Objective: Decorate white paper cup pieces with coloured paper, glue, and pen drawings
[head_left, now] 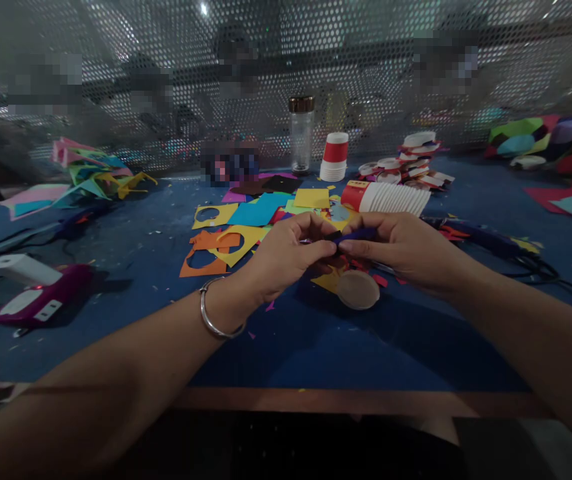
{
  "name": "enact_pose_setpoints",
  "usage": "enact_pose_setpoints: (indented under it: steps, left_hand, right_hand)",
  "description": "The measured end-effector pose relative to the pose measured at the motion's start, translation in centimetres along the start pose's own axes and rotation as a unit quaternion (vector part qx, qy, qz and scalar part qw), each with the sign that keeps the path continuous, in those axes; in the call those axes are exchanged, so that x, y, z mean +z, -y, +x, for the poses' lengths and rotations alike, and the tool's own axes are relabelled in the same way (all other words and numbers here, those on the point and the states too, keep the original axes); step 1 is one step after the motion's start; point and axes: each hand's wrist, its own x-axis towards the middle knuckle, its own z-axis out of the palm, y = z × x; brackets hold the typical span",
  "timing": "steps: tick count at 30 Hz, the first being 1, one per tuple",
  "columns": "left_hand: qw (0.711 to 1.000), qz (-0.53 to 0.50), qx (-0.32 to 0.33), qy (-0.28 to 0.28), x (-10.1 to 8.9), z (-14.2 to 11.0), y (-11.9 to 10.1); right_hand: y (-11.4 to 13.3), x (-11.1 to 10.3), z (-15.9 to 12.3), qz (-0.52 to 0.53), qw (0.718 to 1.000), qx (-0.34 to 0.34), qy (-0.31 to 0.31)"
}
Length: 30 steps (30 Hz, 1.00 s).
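In front of me my left hand [293,252] and my right hand [396,245] meet fingertip to fingertip. Pinched in my right fingers is a dark purple, pen-like object [359,236]. My left thumb and fingers close around its small black end [335,235]; poor light hides whether that is a separate cap. Below the hands lies a pale round disc [359,291], partly over scraps of yellow and red paper. Close beyond the fingers, a stack of white and red paper cups [396,199] rests on its side.
Cut coloured sheets, among them yellow paper with a round hole [240,245], lie left of centre. Behind stand a clear bottle [301,141] and upright cups [335,157]. A purple power strip [41,297] sits left; a dark corded tool [489,240] lies right.
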Motion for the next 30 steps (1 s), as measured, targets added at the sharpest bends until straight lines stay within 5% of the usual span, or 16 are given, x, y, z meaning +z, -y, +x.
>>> enact_pose_setpoints:
  steps: [7, 30]
  left_hand:
    - [0.998, -0.034, -0.048, 0.012, 0.1, -0.07, -0.41]
    - [0.998, -0.051, -0.026, 0.004, -0.78, 0.37, -0.16]
  right_hand:
    - [-0.14, -0.08, -0.04, -0.006, 1.0, 0.014, 0.011]
    - [0.05, -0.2, -0.23, 0.024, 0.999, -0.016, 0.021]
